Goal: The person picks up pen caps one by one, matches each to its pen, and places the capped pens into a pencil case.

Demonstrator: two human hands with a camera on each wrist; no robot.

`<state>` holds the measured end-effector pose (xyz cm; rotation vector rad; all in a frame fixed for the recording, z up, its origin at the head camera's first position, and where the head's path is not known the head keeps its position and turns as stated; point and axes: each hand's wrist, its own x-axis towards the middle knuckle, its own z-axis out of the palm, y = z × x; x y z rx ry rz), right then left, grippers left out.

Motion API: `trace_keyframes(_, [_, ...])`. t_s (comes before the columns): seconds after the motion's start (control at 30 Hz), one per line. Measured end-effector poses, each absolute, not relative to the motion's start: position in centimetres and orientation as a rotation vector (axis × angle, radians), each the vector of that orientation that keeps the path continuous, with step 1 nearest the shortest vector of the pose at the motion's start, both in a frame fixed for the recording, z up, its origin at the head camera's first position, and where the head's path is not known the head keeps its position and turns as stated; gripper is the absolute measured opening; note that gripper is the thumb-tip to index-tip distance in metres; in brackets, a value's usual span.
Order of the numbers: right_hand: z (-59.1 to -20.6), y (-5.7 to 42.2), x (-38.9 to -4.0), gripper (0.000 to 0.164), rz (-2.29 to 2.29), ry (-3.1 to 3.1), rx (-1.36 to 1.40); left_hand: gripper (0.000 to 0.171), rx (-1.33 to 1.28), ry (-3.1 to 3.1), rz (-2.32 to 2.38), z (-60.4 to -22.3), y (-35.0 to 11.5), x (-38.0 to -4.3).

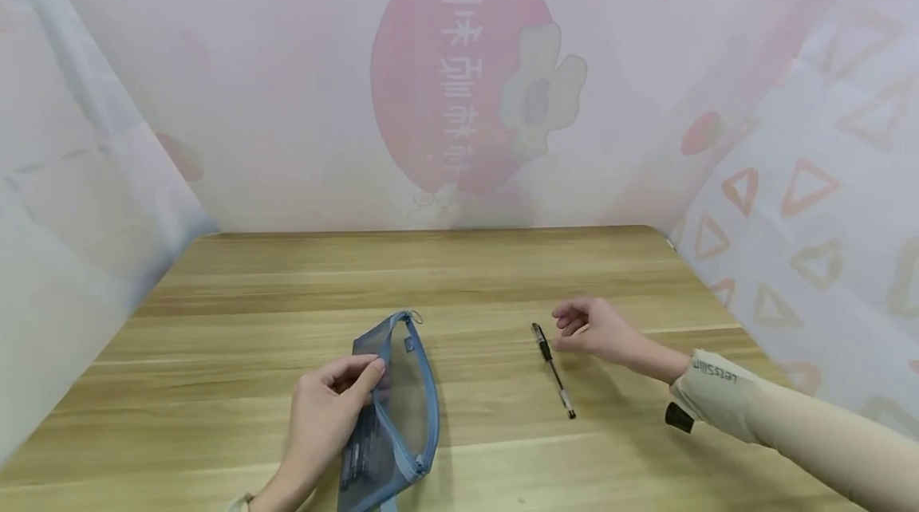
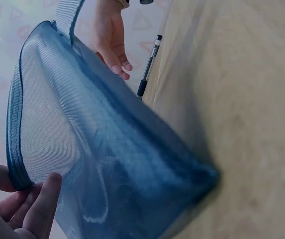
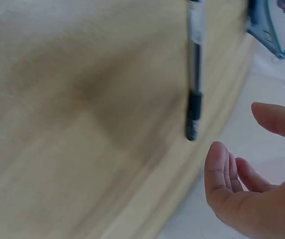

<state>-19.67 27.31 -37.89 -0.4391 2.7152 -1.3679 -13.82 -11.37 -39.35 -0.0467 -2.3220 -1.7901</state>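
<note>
A blue mesh zip pouch (image 1: pixel 419 384) stands with its zipper undone and its mouth spread, left of the table's middle. My left hand (image 1: pixel 326 404) pinches the near-left edge of that mouth between thumb and fingers. Through the mesh show several dark pens (image 1: pixel 356 456) at the bottom. A clear-barrelled pen (image 1: pixel 553 371) with a black grip lies on the wood to the right of the pouch. Beside the pen's far end, my right hand (image 1: pixel 592 328) hovers with loosely bent fingers and nothing between them; the right wrist view shows a gap between thumb and fingertips.
The wooden table (image 1: pixel 251 297) ends at a pale printed backdrop (image 1: pixel 301 97) behind, with similar sheets at both sides. A black piece (image 1: pixel 678 418) shows under the right sleeve cuff. A blue strap (image 2: pixel 68 20) hangs at one end of the pouch.
</note>
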Motion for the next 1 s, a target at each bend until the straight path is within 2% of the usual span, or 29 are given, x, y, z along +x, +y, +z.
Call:
trace_keyframes(0.17, [-39.4,27.0,-20.1,0.053,-1.346,2.649,-0.454,0.017,-0.055,-2.315,-1.803,-39.5,-11.3,-14.0])
trace_keyframes(0.47, [-40.7,26.1,-20.5,0.051,-1.254,2.688,-0.462,0.016,-0.046,-2.313,-1.827,-39.7,-11.2,-14.1])
trace_keyframes(1.0, [-41.0,26.3,-20.8,0.032,-1.175,2.742,-0.472,0.015,-0.015,-2.328,-1.848,-39.8,-10.9,-14.1])
